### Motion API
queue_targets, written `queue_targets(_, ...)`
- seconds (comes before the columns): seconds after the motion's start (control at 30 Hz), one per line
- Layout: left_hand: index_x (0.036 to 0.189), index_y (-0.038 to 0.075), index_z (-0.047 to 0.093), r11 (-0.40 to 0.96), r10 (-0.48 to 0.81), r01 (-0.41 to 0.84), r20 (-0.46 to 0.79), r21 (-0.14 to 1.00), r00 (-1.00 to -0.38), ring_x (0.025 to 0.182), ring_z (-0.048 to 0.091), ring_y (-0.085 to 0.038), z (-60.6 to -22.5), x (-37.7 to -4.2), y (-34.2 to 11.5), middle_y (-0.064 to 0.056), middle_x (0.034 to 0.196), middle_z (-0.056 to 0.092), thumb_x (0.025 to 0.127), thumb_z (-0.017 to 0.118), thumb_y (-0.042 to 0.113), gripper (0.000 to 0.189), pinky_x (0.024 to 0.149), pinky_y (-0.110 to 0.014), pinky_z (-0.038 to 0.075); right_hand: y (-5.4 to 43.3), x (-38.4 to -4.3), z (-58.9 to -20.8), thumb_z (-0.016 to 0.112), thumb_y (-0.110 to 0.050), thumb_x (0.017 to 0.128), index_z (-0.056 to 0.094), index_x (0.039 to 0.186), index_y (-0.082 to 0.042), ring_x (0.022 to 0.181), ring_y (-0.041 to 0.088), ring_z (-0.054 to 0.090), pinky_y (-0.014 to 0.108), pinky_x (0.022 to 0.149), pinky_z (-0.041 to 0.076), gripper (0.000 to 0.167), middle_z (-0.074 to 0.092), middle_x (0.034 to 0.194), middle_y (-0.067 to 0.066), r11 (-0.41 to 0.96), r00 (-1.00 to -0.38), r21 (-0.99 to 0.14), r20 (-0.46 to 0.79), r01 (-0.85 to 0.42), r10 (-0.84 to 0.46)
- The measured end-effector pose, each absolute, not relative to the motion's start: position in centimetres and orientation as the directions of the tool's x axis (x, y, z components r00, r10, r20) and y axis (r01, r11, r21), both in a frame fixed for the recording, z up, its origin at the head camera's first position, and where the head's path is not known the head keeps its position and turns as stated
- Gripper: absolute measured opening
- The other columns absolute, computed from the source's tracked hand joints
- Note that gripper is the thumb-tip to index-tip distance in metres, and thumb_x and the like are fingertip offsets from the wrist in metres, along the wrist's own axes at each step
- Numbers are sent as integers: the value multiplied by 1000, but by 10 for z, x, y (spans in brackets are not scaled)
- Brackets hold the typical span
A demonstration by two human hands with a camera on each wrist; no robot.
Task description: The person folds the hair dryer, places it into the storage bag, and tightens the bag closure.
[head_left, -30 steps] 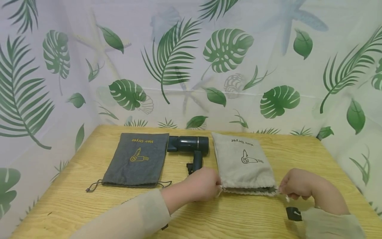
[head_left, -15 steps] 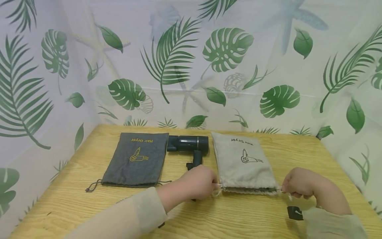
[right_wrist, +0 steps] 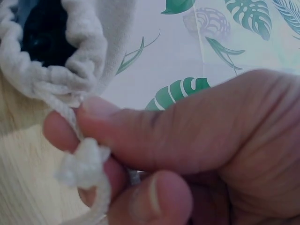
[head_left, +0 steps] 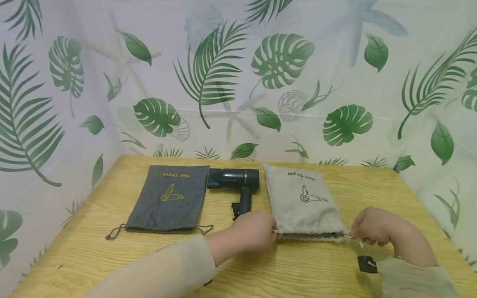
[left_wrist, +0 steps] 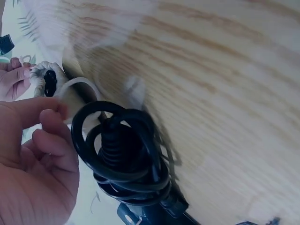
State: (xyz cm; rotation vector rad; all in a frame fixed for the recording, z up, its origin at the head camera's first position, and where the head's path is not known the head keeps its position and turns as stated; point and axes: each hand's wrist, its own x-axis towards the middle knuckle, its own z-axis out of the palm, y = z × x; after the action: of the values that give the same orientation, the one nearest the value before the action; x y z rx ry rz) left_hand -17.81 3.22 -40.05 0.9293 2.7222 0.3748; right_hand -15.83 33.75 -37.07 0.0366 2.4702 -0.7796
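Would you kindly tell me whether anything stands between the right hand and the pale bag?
Nothing visible does: the right hand pinches the white cord beside the mouth of the pale bag.

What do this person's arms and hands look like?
Both arms wear long, plain cream sleeves. The left hand and right hand are bare, without gloves. A small black block with a pale curved mark sits beside the right cuff, probably the wrist camera.

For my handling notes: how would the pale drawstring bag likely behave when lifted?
The pale bag would probably flop, its cloth looking puckered. It may feel weighted, as something dark shows inside. Lying flat, it seems unlikely to roll.
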Motion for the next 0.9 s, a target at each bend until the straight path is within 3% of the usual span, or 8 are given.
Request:
queue_targets(0.13, 67, 19, 49, 729, 643, 538, -153, 422, -751, 50, 39, -9, -405, -180, 33, 6, 60, 44, 95, 51, 23, 28, 48, -24, 35, 338, -158, -370, 54, -5, 92, 64, 75, -4, 49, 11, 23, 24, 46, 23, 20, 32, 51, -3, 830, -850, -524, -511, 191, -127)
queue_targets(0.27, 58, 16, 35, 704, 639, 459, -204, 542, -741, 44, 28, -10, -408, -177, 36, 4, 53, 30, 94, 50, 15, 39, 44, -23, 29, 338, -159, -370, 55, -6, 93, 65, 78, -3, 49, 11, 25, 24, 47, 24, 18, 34, 51, -3, 825, -849, -531, -512, 193, -131)
queue_targets(0.43, 66, 15, 47, 702, 541, 227, -298, 675, -786, 51, 44, -9, -412, -174, 41, 3, 54, 51, 86, 69, 25, 31, 50, -23, 35, 338, -158, -369, 54, -6, 93, 66, 83, -3, 49, 11, 26, 24, 47, 24, 16, 35, 52, -3, 824, -853, -535, -503, 184, -136)
queue_targets(0.53, 66, 16, 49, 724, 505, 219, -286, 654, -814, 52, 45, -9, -411, -175, 43, 5, 55, 50, 82, 73, 24, 30, 50, -22, 35, 337, -158, -368, 54, -7, 93, 66, 83, -2, 49, 11, 26, 24, 47, 24, 15, 35, 52, -3, 824, -855, -538, -499, 179, -140)
queue_targets(0.6, 58, 16, 44, 753, 506, 283, -249, 594, -825, 48, 37, -9, -410, -176, 45, 6, 51, 39, 80, 73, 21, 37, 47, -21, 30, 338, -158, -367, 55, -7, 93, 66, 84, -2, 49, 11, 26, 24, 47, 25, 15, 36, 52, -3, 821, -857, -542, -495, 176, -143)
queue_targets(0.67, 57, 17, 46, 779, 517, 349, -220, 520, -827, 49, 34, -9, -410, -176, 47, 7, 53, 36, 79, 74, 23, 36, 47, -22, 30, 338, -158, -366, 55, -7, 93, 66, 83, -2, 48, 11, 26, 24, 47, 25, 16, 36, 52, -3, 820, -859, -545, -492, 175, -143)
queue_targets(0.8, 65, 17, 58, 805, 520, 369, -254, 465, -816, 55, 42, -10, -410, -173, 49, 6, 60, 48, 78, 76, 33, 28, 53, -22, 38, 337, -159, -366, 55, -7, 93, 66, 82, -2, 48, 11, 26, 24, 47, 25, 16, 37, 52, -3, 816, -855, -546, -501, 191, -134)
queue_targets(0.9, 57, 18, 53, 840, 460, 306, -288, 448, -840, 51, 42, -11, -413, -171, 50, 5, 56, 45, 77, 76, 36, 35, 48, -25, 37, 336, -159, -367, 56, -8, 93, 65, 81, -3, 48, 10, 28, 24, 47, 26, 16, 38, 53, -2, 818, -856, -541, -501, 197, -125)
